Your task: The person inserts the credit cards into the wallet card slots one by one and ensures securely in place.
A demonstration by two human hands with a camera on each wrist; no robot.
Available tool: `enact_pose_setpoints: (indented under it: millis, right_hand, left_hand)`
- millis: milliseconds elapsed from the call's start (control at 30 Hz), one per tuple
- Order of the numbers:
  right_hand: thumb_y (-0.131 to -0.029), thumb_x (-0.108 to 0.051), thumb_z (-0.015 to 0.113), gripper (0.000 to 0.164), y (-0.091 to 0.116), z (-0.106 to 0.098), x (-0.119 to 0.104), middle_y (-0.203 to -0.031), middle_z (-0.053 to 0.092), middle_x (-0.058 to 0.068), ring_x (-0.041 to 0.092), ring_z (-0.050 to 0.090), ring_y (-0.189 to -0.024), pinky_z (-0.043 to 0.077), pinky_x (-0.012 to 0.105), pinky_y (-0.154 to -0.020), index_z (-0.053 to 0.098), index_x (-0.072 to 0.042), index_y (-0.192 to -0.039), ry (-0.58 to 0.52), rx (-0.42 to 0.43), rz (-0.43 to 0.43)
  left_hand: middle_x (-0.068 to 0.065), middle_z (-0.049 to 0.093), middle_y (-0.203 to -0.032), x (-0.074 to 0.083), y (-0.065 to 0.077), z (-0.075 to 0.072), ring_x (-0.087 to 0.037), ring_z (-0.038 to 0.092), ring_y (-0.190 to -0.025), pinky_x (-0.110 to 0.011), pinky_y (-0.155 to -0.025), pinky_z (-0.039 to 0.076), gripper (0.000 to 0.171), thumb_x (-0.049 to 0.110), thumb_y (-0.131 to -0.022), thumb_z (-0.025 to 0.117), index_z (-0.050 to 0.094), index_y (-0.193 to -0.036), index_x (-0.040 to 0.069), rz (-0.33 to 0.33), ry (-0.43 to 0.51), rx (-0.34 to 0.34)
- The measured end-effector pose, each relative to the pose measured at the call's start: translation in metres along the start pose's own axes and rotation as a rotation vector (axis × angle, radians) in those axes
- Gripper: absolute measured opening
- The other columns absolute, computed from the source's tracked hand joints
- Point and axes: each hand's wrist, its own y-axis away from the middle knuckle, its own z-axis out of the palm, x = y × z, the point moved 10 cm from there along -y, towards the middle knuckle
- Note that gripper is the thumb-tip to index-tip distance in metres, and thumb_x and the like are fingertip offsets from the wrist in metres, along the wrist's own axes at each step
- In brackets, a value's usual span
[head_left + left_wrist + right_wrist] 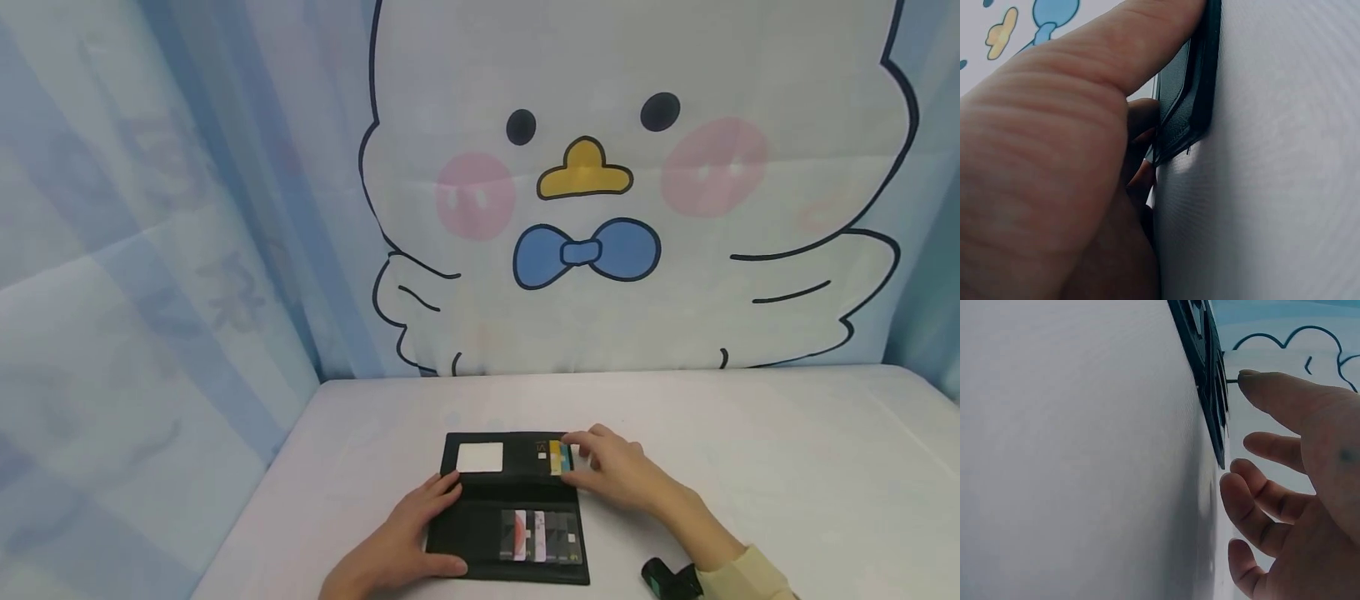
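A black card wallet (480, 533) lies unfolded on the white table in the head view. In its upper half are a white panel (480, 457) and, at the right, cards including a yellow card (555, 457). Several cards (540, 536) fill the slots of the lower half. My left hand (401, 533) rests on the wallet's left side, thumb on the lower part and fingers near the fold. Beside the upper right cards is my right hand (618, 467), thumb and fingers apart around the card edge. In the right wrist view its thumb (1272, 390) appears clear of the wallet (1207, 381).
A black object (667, 577) is by the right sleeve at the table's front, partly hidden. Behind the white table (750, 442) hangs a curtain (585, 325) with a cartoon chick; more blue-and-white curtain (150, 333) covers the left side.
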Motion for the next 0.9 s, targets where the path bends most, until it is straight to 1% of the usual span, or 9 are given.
enact_pose_setpoints:
  millis: [200, 333, 467, 733, 900]
  right_hand:
    - [-0.086, -0.037, 0.08, 0.049, 0.018, -0.01, 0.004, -0.1, 0.059, -0.004, 0.01, 0.052, -0.081, 0.041, 0.044, -0.076, 0.067, -0.013, -0.126, -0.001, 0.009, -0.001]
    - [-0.086, -0.033, 0.081, 0.044, 0.034, -0.019, 0.009, -0.102, 0.059, -0.006, 0.01, 0.054, -0.084, 0.041, 0.043, -0.077, 0.068, -0.014, -0.124, 0.027, 0.02, 0.01]
    - [-0.085, -0.034, 0.081, 0.043, 0.047, -0.025, 0.015, -0.102, 0.058, -0.009, 0.009, 0.053, -0.085, 0.041, 0.042, -0.076, 0.068, -0.015, -0.122, 0.043, 0.023, 0.008]
    - [-0.087, -0.033, 0.08, 0.039, 0.074, -0.033, 0.024, -0.099, 0.055, -0.014, 0.002, 0.05, -0.083, 0.04, 0.037, -0.073, 0.068, -0.015, -0.12, 0.059, 0.041, -0.049]
    - [-0.088, -0.033, 0.079, 0.038, 0.094, -0.038, 0.032, -0.099, 0.054, -0.013, 0.0, 0.048, -0.081, 0.045, 0.03, -0.067, 0.068, -0.013, -0.119, 0.05, 0.048, -0.067]
  left_hand:
    - [-0.006, 0.026, -0.165, -0.007, 0.001, 0.004, -0.04, 0.016, -0.15, -0.072, -0.11, 0.021, 0.094, 0.051, -0.08, 0.082, 0.043, -0.154, 0.008, -0.068, 0.004, -0.013]
    - [-0.005, 0.026, -0.165, -0.005, 0.001, 0.005, -0.041, 0.015, -0.15, -0.073, -0.109, 0.022, 0.094, 0.052, -0.08, 0.081, 0.043, -0.154, 0.008, -0.07, -0.002, -0.016]
    - [-0.006, 0.026, -0.165, -0.003, 0.001, 0.004, -0.042, 0.015, -0.15, -0.073, -0.109, 0.021, 0.093, 0.05, -0.081, 0.081, 0.042, -0.154, 0.008, -0.058, -0.005, -0.014]
    - [-0.008, 0.026, -0.165, -0.001, 0.002, 0.004, -0.043, 0.015, -0.149, -0.073, -0.109, 0.021, 0.092, 0.049, -0.082, 0.081, 0.042, -0.154, 0.007, -0.05, 0.012, -0.015]
    - [-0.008, 0.026, -0.165, 0.0, 0.0, 0.005, -0.043, 0.015, -0.149, -0.074, -0.108, 0.021, 0.091, 0.049, -0.083, 0.081, 0.042, -0.154, 0.007, -0.051, 0.011, -0.021]
